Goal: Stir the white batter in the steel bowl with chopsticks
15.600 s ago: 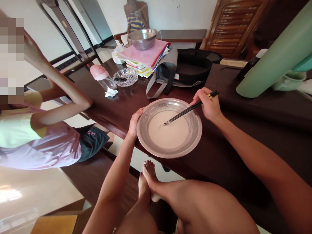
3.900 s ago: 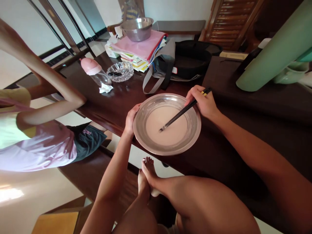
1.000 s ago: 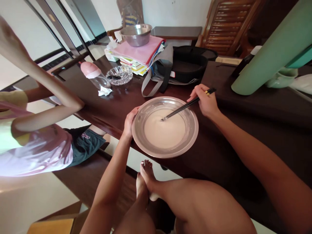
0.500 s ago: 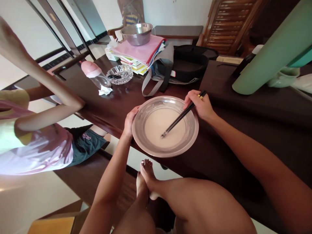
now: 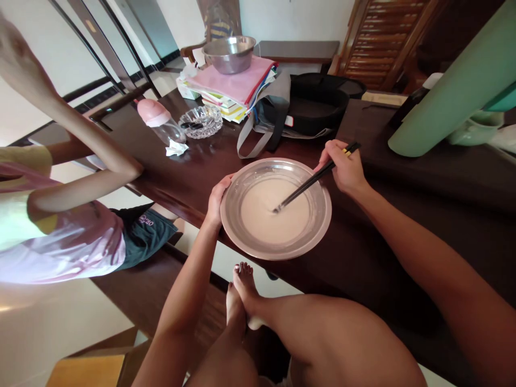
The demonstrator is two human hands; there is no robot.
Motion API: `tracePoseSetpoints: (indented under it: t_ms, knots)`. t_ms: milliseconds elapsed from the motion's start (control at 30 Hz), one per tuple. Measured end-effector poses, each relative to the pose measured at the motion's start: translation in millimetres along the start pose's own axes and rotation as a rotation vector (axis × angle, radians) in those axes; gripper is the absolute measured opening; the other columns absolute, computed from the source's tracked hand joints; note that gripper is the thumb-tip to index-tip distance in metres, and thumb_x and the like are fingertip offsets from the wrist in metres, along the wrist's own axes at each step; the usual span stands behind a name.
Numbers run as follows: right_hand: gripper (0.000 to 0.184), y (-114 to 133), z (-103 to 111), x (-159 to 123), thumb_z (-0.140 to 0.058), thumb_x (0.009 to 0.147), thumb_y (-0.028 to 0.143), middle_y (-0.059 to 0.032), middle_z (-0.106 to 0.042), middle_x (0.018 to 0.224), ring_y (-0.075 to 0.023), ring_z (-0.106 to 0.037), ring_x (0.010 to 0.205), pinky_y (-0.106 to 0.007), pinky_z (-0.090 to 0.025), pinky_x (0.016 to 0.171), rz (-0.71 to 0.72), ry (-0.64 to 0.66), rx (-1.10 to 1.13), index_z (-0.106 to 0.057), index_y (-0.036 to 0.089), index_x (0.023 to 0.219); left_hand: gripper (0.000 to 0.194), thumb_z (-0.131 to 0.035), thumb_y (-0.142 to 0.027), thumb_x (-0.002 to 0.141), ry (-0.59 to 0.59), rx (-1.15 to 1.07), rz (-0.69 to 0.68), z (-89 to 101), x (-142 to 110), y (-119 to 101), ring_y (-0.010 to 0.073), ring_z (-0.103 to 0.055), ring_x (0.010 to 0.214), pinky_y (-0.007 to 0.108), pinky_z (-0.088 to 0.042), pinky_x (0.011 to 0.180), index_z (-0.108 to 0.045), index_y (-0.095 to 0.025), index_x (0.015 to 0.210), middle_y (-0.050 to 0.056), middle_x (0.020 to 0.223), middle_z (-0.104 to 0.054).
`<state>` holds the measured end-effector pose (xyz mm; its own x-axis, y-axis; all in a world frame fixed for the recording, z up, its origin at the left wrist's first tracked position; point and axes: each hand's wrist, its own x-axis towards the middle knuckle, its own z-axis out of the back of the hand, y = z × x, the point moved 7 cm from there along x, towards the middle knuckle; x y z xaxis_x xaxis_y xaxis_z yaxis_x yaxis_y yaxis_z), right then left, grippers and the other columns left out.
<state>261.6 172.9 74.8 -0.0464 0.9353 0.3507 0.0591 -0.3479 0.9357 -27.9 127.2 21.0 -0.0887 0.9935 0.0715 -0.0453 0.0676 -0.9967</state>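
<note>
A wide metal bowl [image 5: 242, 242] holds a pale, creamy batter [image 5: 270, 226] and stands at the near edge of the dark table. My left hand [image 5: 218, 198] grips its left rim, with part of the fingers hidden by the bowl. On the other side, my right hand [image 5: 342, 165] is closed around black chopsticks [image 5: 309, 184] with yellow bands near the top. They slant down to the left, and their tips dip into the batter near the middle of the bowl.
Behind the bowl lies a grey and black bag [image 5: 310, 107]. A second metal bowl [image 5: 231, 56] rests on stacked books and a pink folder [image 5: 237, 80]. A glass ashtray [image 5: 205, 123], a pink-capped bottle [image 5: 157, 119] and a green cylinder [image 5: 443, 97] stand around. Another person's elbow [image 5: 131, 167] leans at left.
My right hand has shifted right and tipped the chopsticks lower. Their tips have moved up and slightly right through the batter. My left hand keeps its grip on the rim.
</note>
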Motion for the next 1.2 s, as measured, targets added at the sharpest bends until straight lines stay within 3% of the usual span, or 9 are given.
tracePoseSetpoints:
  t_ms: [100,167,267,433,567,733,900,1033,1200]
  knots:
    - [0.043,1.5,-6.9,-1.1,-0.059,0.079,0.058,0.0027,-0.059,0.049,-0.0099,-0.060,0.047,-0.022,-0.049,0.049,0.009,0.087,-0.009,-0.060,0.020,0.060,0.040,-0.046,-0.042,0.084,0.000,0.000,0.004,-0.3,-0.3,0.0,0.0251,-0.061,0.108,0.035,-0.045,0.097,-0.069,-0.020,0.107,0.004,0.110,-0.070]
    - [0.042,3.4,-5.7,-0.9,-0.059,0.079,0.059,0.0025,-0.061,0.052,-0.0103,-0.062,0.051,-0.023,-0.051,0.054,0.035,0.073,-0.020,-0.061,0.020,0.061,0.040,-0.046,-0.042,0.083,-0.009,0.007,0.006,0.3,-0.2,0.2,0.0253,-0.061,0.108,0.034,-0.045,0.097,-0.069,-0.019,0.107,0.004,0.109,-0.071]
    - [0.044,2.4,0.1,-0.5,-0.058,0.078,0.060,0.0030,-0.059,0.050,-0.0100,-0.060,0.047,-0.022,-0.048,0.048,0.025,0.009,-0.013,-0.058,0.020,0.060,0.041,-0.045,-0.043,0.083,-0.009,0.010,0.005,0.7,0.3,0.4,0.0258,-0.060,0.108,0.036,-0.045,0.097,-0.069,-0.019,0.108,0.005,0.109,-0.071]
    - [0.042,0.3,-8.8,-2.4,-0.059,0.079,0.058,0.0024,-0.062,0.051,-0.0102,-0.061,0.049,-0.022,-0.048,0.049,-0.005,0.119,-0.009,-0.061,0.020,0.062,0.039,-0.046,-0.042,0.083,-0.008,0.020,-0.007,1.8,1.2,0.4,0.0260,-0.059,0.110,0.035,-0.044,0.097,-0.069,-0.020,0.106,0.004,0.109,-0.071]
    - [0.043,1.3,-1.2,-0.6,-0.059,0.079,0.059,0.0030,-0.059,0.049,-0.0099,-0.060,0.046,-0.022,-0.047,0.047,0.018,0.030,0.000,-0.059,0.020,0.060,0.039,-0.046,-0.042,0.084,0.000,0.005,-0.004,1.6,1.1,1.1,0.0257,-0.060,0.110,0.035,-0.044,0.098,-0.069,-0.020,0.106,0.004,0.110,-0.071]
    - [0.043,3.2,-6.4,-1.0,-0.059,0.079,0.059,0.0019,-0.062,0.053,-0.0108,-0.062,0.051,-0.023,-0.050,0.051,0.013,0.109,-0.035,-0.060,0.020,0.061,0.041,-0.045,-0.045,0.084,-0.004,0.019,0.004,1.9,1.2,3.3,0.0254,-0.061,0.107,0.034,-0.046,0.095,-0.069,-0.020,0.106,0.004,0.109,-0.071]
    - [0.045,3.6,2.2,0.9,-0.058,0.078,0.060,0.0028,-0.058,0.050,-0.0100,-0.060,0.046,-0.022,-0.047,0.046,0.018,0.016,-0.021,-0.058,0.020,0.059,0.039,-0.045,-0.043,0.084,-0.001,0.012,0.000,1.9,2.5,4.6,0.0252,-0.061,0.106,0.035,-0.047,0.094,-0.069,-0.020,0.106,0.004,0.107,-0.071]
    - [0.043,1.4,-5.3,0.3,-0.059,0.078,0.060,0.0022,-0.061,0.051,-0.0109,-0.062,0.050,-0.023,-0.049,0.050,0.008,0.104,-0.015,-0.061,0.020,0.062,0.037,-0.047,-0.042,0.083,-0.015,-0.031,0.007,2.0,2.3,4.4,0.0243,-0.062,0.103,0.034,-0.046,0.094,-0.070,-0.020,0.103,0.004,0.104,-0.072]
    - [0.044,-0.2,3.9,2.2,-0.058,0.079,0.060,0.0035,-0.058,0.049,-0.0092,-0.060,0.046,-0.021,-0.046,0.046,0.013,-0.011,0.002,-0.058,0.020,0.060,0.036,-0.046,-0.041,0.084,-0.007,-0.028,0.010,0.7,1.6,3.4,0.0244,-0.061,0.105,0.034,-0.046,0.095,-0.069,-0.020,0.102,0.004,0.106,-0.071]
